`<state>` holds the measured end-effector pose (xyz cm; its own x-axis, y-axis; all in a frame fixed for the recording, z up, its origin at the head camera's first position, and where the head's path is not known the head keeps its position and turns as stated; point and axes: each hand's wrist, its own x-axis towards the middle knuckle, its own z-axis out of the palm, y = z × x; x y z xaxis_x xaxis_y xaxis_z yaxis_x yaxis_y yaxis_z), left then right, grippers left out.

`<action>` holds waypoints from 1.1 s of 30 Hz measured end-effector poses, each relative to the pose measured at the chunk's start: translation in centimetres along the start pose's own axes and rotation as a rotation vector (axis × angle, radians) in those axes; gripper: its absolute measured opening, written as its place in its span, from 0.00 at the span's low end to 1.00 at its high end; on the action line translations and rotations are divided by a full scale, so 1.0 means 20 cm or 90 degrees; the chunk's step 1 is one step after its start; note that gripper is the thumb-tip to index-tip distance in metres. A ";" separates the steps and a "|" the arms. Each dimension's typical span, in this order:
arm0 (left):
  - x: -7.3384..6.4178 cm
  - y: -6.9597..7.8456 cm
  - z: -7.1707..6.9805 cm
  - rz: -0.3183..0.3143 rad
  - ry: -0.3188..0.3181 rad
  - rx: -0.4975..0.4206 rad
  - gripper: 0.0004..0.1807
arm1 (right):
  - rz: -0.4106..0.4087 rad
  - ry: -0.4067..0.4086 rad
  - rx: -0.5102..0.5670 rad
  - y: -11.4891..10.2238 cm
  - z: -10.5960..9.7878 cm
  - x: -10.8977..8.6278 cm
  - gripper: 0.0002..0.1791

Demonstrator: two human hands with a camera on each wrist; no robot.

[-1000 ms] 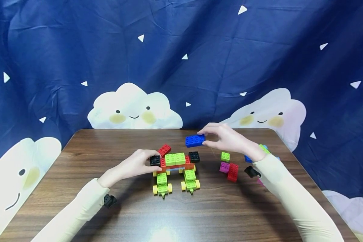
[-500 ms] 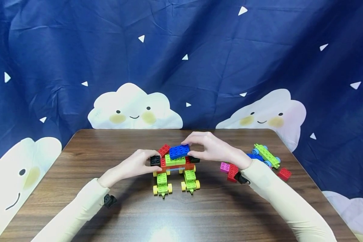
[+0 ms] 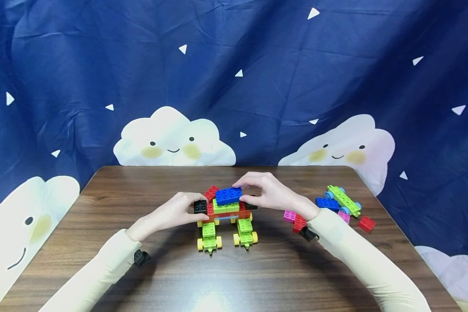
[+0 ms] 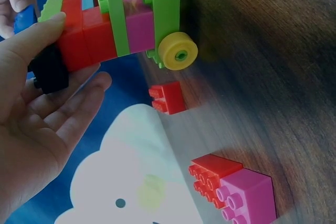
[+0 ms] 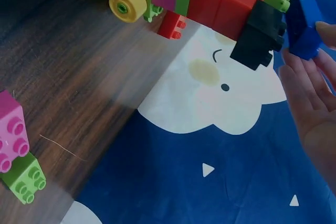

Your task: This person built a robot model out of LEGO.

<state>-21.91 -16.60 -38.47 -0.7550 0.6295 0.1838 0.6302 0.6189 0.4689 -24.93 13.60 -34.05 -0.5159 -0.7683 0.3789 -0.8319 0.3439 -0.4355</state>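
In the head view my left hand (image 3: 175, 212) grips the left end of a block-built vehicle, thumb on its red beam (image 3: 243, 214), by a black brick (image 3: 200, 207). The vehicle has lime-green chassis pieces (image 3: 209, 236) with yellow wheels (image 3: 255, 237). Thumb and fingers of my right hand (image 3: 271, 190) pinch the right end of a blue brick (image 3: 229, 196). It is over the two lime-green bricks (image 3: 232, 207) on top, slightly tilted; whether it touches their studs I cannot tell. A second black brick (image 5: 257, 38), partly covered in the head view, shows clearly in the right wrist view.
A red brick (image 3: 212, 192) lies behind the vehicle. To the right are a magenta brick (image 3: 290, 216) and a red brick (image 3: 299, 223). Further right lie a blue brick (image 3: 327, 204), a lime-green wheeled base (image 3: 345, 200), a pink brick (image 3: 344, 216) and a small red brick (image 3: 367, 224).
My right hand has brought the blue brick left and down, from behind the vehicle's right end to over its lime-green top bricks. My left hand has stayed in place on the vehicle.
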 end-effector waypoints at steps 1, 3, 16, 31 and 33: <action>0.00 0.00 0.00 0.000 0.000 0.002 0.18 | 0.003 0.003 0.000 0.00 0.00 0.00 0.18; 0.00 0.00 0.00 0.001 0.001 0.006 0.18 | 0.002 0.005 0.004 0.00 0.02 0.00 0.18; -0.01 0.01 -0.01 0.017 0.045 -0.003 0.28 | -0.002 -0.024 0.019 -0.01 0.06 0.01 0.17; 0.04 0.07 -0.03 0.071 0.132 -0.043 0.20 | -0.002 -0.034 0.009 -0.01 0.06 0.02 0.17; 0.04 0.07 -0.03 0.077 0.136 -0.043 0.19 | -0.003 -0.034 0.006 -0.01 0.06 0.02 0.18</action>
<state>-21.77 -15.45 -37.20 -0.7006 0.5787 0.4174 0.7101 0.5076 0.4880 -24.69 12.57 -34.72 -0.5001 -0.7979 0.3364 -0.8320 0.3350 -0.4422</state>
